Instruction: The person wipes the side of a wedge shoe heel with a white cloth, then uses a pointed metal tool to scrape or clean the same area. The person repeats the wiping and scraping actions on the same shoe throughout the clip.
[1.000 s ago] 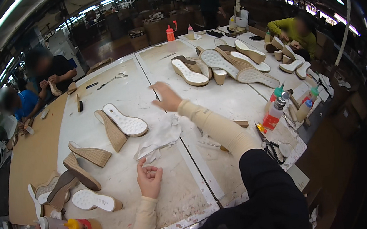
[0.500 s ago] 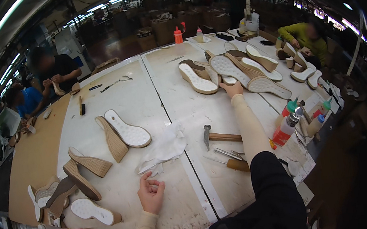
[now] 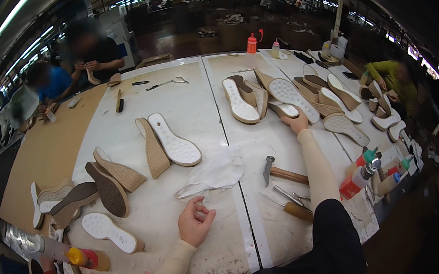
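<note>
My right hand (image 3: pixel 295 121) reaches to the pile at the back right and grips the near end of a wedge shoe sole (image 3: pixel 283 109) with a white top. Around it lie more wedge soles, among them a white-topped one (image 3: pixel 241 100) to its left and a large dimpled one (image 3: pixel 290 95) behind. My left hand (image 3: pixel 196 225) is held over the table, fingers loosely curled with the thumb apart and nothing visible in them. Just beyond it is a crumpled white cloth (image 3: pixel 210 173). A pair of wedge soles (image 3: pixel 174 141) rests behind that cloth.
A hammer (image 3: pixel 284 173) and an awl (image 3: pixel 295 211) lie near my right forearm. Squeeze bottles (image 3: pixel 354 182) stand at the right edge, another bottle (image 3: pixel 93 257) at the front left. More soles (image 3: pixel 108 189) fill the left. Co-workers sit at the far left and right.
My right hand has taken hold of a wedge sole and tilted its white top into view. My left hand has stayed by the cloth, its fingers slightly turned. The whole view has shifted.
</note>
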A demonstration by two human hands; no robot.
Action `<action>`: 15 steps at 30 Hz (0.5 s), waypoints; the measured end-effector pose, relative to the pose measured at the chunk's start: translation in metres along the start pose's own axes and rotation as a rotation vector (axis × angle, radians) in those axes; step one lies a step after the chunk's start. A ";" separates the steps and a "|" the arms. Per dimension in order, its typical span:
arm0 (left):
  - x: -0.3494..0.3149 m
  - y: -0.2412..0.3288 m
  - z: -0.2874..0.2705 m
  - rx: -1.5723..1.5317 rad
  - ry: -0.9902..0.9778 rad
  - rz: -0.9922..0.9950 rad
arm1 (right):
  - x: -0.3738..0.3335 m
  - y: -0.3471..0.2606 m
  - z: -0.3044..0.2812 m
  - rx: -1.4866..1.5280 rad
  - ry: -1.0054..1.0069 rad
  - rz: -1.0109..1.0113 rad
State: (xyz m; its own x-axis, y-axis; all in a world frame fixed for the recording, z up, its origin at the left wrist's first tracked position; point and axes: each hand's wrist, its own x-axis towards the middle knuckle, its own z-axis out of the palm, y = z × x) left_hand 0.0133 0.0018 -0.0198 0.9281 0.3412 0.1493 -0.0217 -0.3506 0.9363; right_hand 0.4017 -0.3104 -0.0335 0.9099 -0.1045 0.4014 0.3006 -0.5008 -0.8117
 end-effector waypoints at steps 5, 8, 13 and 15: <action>0.000 0.003 -0.002 0.030 -0.017 0.013 | -0.017 -0.030 0.039 0.095 -0.123 -0.077; 0.001 0.003 -0.004 0.040 -0.022 0.015 | -0.031 -0.046 0.054 0.087 -0.173 -0.106; -0.001 0.003 -0.004 0.056 -0.035 0.032 | -0.066 -0.094 0.104 0.216 -0.457 -0.207; -0.001 0.002 -0.004 0.044 -0.037 0.033 | -0.085 -0.125 0.126 0.248 -0.466 -0.223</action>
State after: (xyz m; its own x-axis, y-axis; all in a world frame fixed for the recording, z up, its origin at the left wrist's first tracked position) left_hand 0.0108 0.0039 -0.0167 0.9401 0.2970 0.1673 -0.0370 -0.3990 0.9162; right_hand 0.3228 -0.1307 -0.0198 0.8300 0.3984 0.3903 0.5063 -0.2449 -0.8268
